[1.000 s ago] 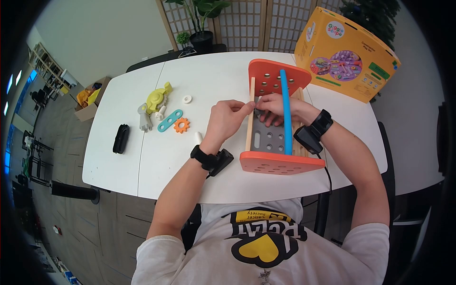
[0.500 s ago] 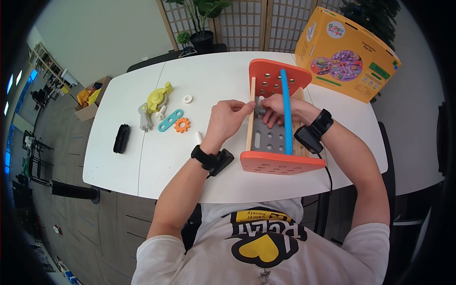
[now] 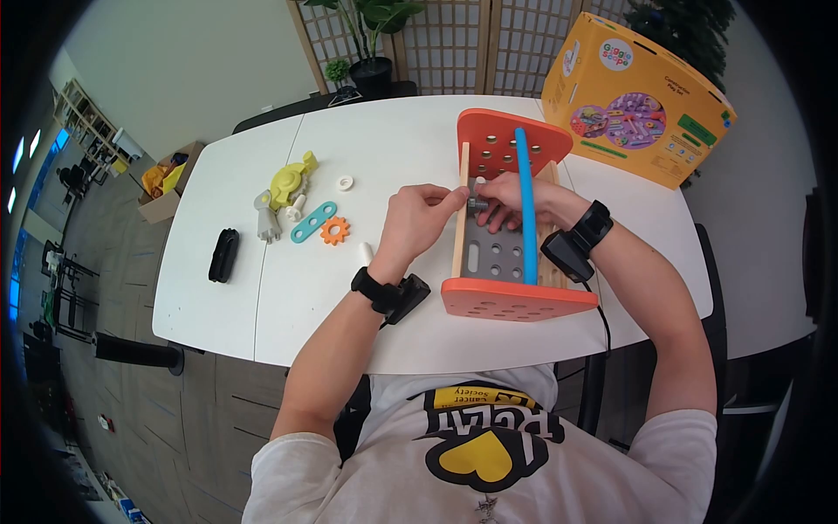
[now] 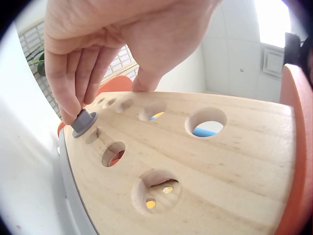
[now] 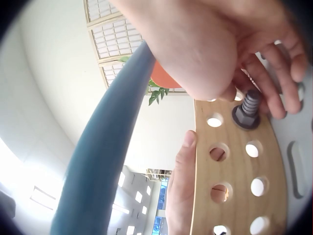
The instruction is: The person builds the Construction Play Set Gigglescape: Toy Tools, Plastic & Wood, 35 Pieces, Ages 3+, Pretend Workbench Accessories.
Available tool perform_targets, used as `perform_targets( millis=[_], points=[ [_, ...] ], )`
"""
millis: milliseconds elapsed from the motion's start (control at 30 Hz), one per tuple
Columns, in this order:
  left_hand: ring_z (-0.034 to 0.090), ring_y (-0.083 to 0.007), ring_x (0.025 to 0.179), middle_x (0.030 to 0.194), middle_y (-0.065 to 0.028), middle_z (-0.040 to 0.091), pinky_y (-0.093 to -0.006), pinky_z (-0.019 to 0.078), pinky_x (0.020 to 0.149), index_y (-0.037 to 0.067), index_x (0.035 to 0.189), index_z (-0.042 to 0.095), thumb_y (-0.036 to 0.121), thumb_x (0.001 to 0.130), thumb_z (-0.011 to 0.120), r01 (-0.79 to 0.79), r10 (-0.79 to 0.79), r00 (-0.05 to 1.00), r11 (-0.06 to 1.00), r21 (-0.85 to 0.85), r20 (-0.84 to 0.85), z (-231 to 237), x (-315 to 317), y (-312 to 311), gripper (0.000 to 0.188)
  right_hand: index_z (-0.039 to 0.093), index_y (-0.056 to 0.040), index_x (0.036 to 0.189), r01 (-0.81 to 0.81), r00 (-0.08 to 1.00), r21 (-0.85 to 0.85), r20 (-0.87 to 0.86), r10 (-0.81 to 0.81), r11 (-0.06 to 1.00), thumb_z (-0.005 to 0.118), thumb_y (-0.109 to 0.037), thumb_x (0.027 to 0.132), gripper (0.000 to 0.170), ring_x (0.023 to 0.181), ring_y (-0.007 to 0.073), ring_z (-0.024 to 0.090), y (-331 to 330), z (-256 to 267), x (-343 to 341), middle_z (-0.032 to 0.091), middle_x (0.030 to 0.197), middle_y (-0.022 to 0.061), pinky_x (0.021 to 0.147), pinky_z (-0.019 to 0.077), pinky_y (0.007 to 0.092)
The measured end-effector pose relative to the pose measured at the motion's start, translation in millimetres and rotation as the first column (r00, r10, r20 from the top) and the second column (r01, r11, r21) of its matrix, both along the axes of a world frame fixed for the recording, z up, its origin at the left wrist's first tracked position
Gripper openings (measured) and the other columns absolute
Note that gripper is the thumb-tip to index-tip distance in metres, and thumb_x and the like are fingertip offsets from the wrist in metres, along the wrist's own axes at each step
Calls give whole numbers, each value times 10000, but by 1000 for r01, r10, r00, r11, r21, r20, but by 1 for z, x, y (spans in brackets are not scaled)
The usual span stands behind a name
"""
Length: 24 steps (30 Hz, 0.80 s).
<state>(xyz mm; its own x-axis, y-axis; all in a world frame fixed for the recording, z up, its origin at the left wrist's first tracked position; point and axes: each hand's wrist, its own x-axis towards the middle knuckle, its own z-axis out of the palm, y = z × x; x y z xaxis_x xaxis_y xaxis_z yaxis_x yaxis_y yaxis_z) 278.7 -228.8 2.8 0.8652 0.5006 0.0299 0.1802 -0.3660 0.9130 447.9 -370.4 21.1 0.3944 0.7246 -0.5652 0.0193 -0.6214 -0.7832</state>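
Note:
The left hand (image 3: 421, 218) is outside the near-left wooden panel (image 4: 205, 171) of a toy workbench. Its fingertips grip the grey head of a bolt (image 4: 84, 122) set in a far lower hole, while the thumb rests along the panel's top edge. On the inner side, the bolt's threaded shaft (image 5: 251, 102) sticks out through a grey hex nut (image 5: 244, 118). Reaching under the blue rod (image 3: 526, 210), the right hand (image 3: 513, 199) has loosely bent fingers beside and behind the shaft. In the right wrist view its fingertips (image 5: 279, 110) leave nut and shaft uncovered.
Orange end boards (image 3: 524, 301) bound the workbench, with a grey perforated base (image 3: 493, 266) between. Left on the table lie a yellow-green toy tool (image 3: 286, 185), a teal strip (image 3: 312, 222), an orange gear (image 3: 333, 230) and a black case (image 3: 224, 255). A yellow box (image 3: 642, 96) stands back right.
The right fingers have shifted slightly away from the bolt, so its shaft and nut show more inside the panel. The left hand has stayed in place.

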Motion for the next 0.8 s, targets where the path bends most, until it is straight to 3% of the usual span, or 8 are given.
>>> perform_targets(
  millis=[167, 300, 500, 700, 800],
  points=[
    [756, -286, 884, 932, -219, 774, -354, 585, 800, -59, 1064, 779, 469, 913, 727, -8, 8, 1000, 1000, 12, 5, -2, 1, 1, 551, 667, -45, 1167, -177, 977, 33, 129, 171, 984, 605, -394, 1044, 375, 858, 112, 694, -4, 1, -1, 691, 992, 44, 648, 515, 246],
    [731, -225, 889, 961, -193, 769, -321, 579, 805, -92, 1120, 749, 446, 943, 725, 16, -16, 1000, 1000, 3, -24, 3, 0, 0, 567, 667, -45, 1166, -234, 962, 20, 146, 229, 972, 584, -408, 1053, 389, 855, 107, 690, -4, -2, 3, 690, 981, 32, 660, 520, 244],
    [730, -225, 887, 959, -196, 769, -321, 579, 802, -95, 1124, 746, 450, 942, 726, 17, -17, 999, 1000, 2, -28, 4, -1, -1, 575, 663, -34, 1157, -169, 981, -42, 88, 172, 985, 497, -446, 1084, 451, 821, 92, 683, -2, 2, -3, 694, 955, 12, 646, 496, 254],
    [728, -224, 886, 959, -193, 768, -324, 579, 800, -99, 1126, 743, 450, 942, 726, 14, -14, 1000, 1000, 2, -26, 3, 0, -2, 579, 669, -41, 1103, -173, 981, -53, 84, 177, 984, 508, -432, 1081, 423, 787, 89, 685, -1, 2, -2, 701, 937, 11, 616, 468, 258],
    [731, -234, 927, 1015, -197, 765, -330, 574, 839, -93, 1145, 732, 437, 949, 719, 36, -37, 999, 999, -35, -30, 7, -2, -1, 565, 675, -13, 1140, -116, 989, -76, 83, 122, 990, 501, -423, 1085, 449, 812, 97, 700, -1, 4, 0, 712, 948, 26, 642, 505, 267]
  ],
)
